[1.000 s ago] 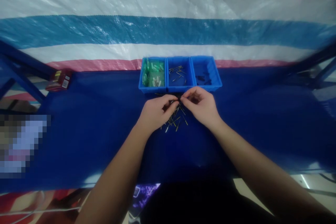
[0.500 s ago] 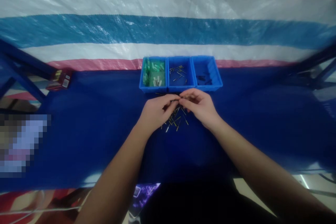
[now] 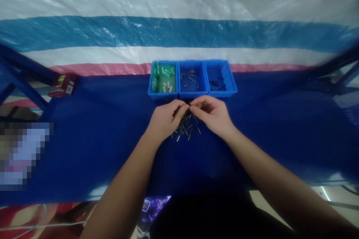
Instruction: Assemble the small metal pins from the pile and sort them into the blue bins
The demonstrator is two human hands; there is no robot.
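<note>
My left hand (image 3: 168,117) and my right hand (image 3: 212,114) meet fingertip to fingertip just in front of the blue bins. Both are pinched closed; whatever lies between the fingertips is too small and hidden to make out. Under and in front of the fingers lies a loose pile of thin, gold-coloured metal pins (image 3: 185,129) on the blue table. Beyond the hands, the middle bin (image 3: 193,92) holds several similar thin pins. In the left bin (image 3: 164,96) are small clear pieces with green plastic film. The right bin (image 3: 223,93) has a few small dark pieces in it.
A dark red box (image 3: 62,85) sits at the table's far left. Blue metal frame legs (image 3: 25,82) rise at both sides. A striped plastic sheet (image 3: 179,31) hangs behind the blue table (image 3: 112,130). Below the front edge, a purple-lit screen (image 3: 157,209) shows.
My fingertips have shifted slightly left, and the left fingers have drawn into a tighter bend. The pile and bins stay as they were.
</note>
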